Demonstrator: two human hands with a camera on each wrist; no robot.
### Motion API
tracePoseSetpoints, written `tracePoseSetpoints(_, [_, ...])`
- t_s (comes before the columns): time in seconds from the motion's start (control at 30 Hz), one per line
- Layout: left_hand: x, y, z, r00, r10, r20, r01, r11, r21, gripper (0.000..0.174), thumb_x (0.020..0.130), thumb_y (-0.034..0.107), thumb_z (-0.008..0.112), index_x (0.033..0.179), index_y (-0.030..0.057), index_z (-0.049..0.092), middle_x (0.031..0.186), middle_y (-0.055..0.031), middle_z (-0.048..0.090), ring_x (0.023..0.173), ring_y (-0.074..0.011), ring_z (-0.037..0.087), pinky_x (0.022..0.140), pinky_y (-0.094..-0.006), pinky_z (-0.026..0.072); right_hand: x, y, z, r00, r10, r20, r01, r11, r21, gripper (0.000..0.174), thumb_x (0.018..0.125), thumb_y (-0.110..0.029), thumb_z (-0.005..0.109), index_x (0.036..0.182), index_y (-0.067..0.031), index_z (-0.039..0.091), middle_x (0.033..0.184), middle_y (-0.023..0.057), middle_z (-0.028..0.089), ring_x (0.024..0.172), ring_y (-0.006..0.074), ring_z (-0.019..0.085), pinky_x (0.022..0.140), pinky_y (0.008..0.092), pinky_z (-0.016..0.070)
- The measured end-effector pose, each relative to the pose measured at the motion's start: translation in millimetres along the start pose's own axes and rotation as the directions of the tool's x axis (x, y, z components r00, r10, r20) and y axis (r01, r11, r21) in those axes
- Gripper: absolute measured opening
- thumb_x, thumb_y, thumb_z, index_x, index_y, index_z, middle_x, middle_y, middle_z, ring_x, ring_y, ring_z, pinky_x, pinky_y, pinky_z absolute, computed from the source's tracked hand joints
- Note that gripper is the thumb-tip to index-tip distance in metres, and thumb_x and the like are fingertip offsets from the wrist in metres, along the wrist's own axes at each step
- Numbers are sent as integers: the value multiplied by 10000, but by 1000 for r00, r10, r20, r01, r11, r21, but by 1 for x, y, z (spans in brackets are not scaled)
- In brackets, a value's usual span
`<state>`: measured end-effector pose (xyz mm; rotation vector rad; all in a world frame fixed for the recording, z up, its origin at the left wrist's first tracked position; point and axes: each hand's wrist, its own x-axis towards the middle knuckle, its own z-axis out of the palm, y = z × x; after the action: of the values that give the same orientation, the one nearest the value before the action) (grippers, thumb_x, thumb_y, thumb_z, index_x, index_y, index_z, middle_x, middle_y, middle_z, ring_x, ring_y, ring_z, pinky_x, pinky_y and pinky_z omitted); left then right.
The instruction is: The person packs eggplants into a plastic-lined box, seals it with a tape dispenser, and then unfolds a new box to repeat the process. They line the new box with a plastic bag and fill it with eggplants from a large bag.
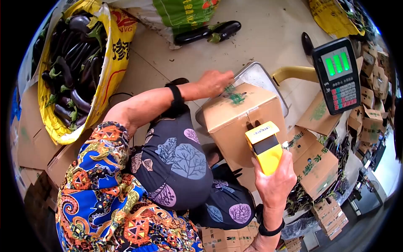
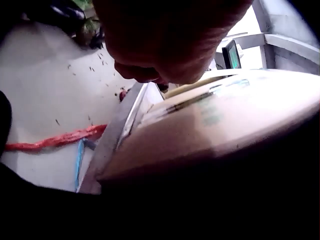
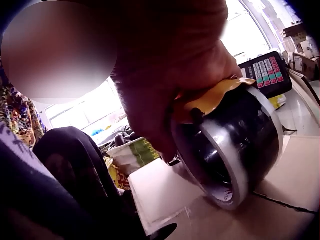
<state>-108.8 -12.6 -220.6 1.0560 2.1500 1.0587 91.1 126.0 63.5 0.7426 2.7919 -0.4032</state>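
Note:
A cardboard box with green print on top stands on the metal tray of a scale. The right hand grips a yellow tape dispenser over the box's near side; in the right wrist view the hand is above a wide tape roll, close to the cardboard. At the far left corner of the box top is the left hand, its fingers curled; in the left wrist view the hand shows above the box. Whether it touches the box is unclear.
The scale's display stands right of the box on a yellow arm. A yellow sack of eggplants is at left. Loose eggplants lie on the floor, and more cartons are at right.

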Motion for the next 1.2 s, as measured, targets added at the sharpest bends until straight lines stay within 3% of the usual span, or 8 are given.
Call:
tracePoseSetpoints(0.33, [-1, 9, 23, 967, -135, 216, 159, 982, -97, 187, 1000, 333, 476, 1089, 169, 485, 784, -199, 638, 723, -445, 617, 638, -543, 476, 1, 8, 3, 999, -37, -35, 39, 998, 55, 587, 686, -257, 879, 1111, -27, 547, 900, 182, 632, 805, 401, 656, 704, 428, 535])
tracePoseSetpoints(0.57, [12, 14, 9, 909, -202, 365, 199, 979, 44, 279, 990, 334, 474, 1108, 88, 527, 845, -192, 650, 817, -413, 628, 746, -506, 485, -2, 10, -4, 1000, -11, -23, 13, 996, 85, 635, 667, -263, 896, 1144, -31, 547, 892, 181, 640, 781, 397, 657, 707, 420, 537])
tracePoseSetpoints(0.67, [20, 11, 32, 939, -265, -220, 184, 926, -329, 397, 969, 335, 474, 1235, 45, 529, 1010, -220, 624, 1022, -389, 580, 904, -468, 451, -5, 17, -2, 998, -38, -46, 42, 995, 89, 655, 653, -258, 908, 1154, -34, 549, 893, 171, 643, 780, 380, 664, 713, 409, 539])
tracePoseSetpoints(0.9, [21, 6, 65, 934, -356, -37, 334, 904, -267, 544, 972, 391, 429, 1345, -2, 476, 1243, -271, 517, 1202, -400, 453, 1063, -477, 334, -11, 29, 1, 994, -68, -87, 80, 986, 149, 637, 668, -238, 894, 1166, -29, 557, 902, 143, 652, 769, 324, 676, 729, 367, 542])
tracePoseSetpoints(1.0, [19, 35, 44, 945, -318, -77, 275, 899, -340, 527, 990, 398, 406, 1329, 8, 505, 1247, -258, 531, 1202, -399, 461, 1062, -478, 347, -13, 31, 5, 992, -66, -106, 82, 983, 163, 624, 668, -234, 890, 1156, -33, 557, 906, 150, 661, 776, 321, 685, 725, 367, 547])
tracePoseSetpoints(1.03, [26, 59, 10, 965, -232, 119, 260, 899, -353, 505, 1019, 378, 370, 1295, -11, 536, 1261, -234, 548, 1211, -390, 475, 1063, -462, 364, -13, 30, 9, 990, -56, -128, 79, 980, 183, 596, 648, -197, 866, 1137, -28, 569, 902, 148, 645, 772, 352, 669, 701, 394, 542])
tracePoseSetpoints(1.13, [28, 124, -23, 998, -10, 59, 36, 886, -462, 488, 1040, 372, 368, 1270, -13, 559, 1280, -210, 558, 1219, -380, 489, 1066, -439, 377, -13, 30, 12, 983, -69, -170, 104, 972, 208, 603, 640, -209, 881, 1126, -22, 578, 903, 156, 636, 773, 389, 653, 683, 428, 538])
tracePoseSetpoints(1.2, [27, 146, -22, 980, 197, -4, -191, 945, -266, 465, 1043, 375, 403, 1271, 2, 564, 1281, -215, 557, 1229, -378, 488, 1079, -433, 371, -12, 28, 10, 980, -84, -181, 119, 973, 195, 600, 664, -204, 891, 1135, -29, 563, 905, 153, 658, 787, 359, 673, 719, 394, 544])
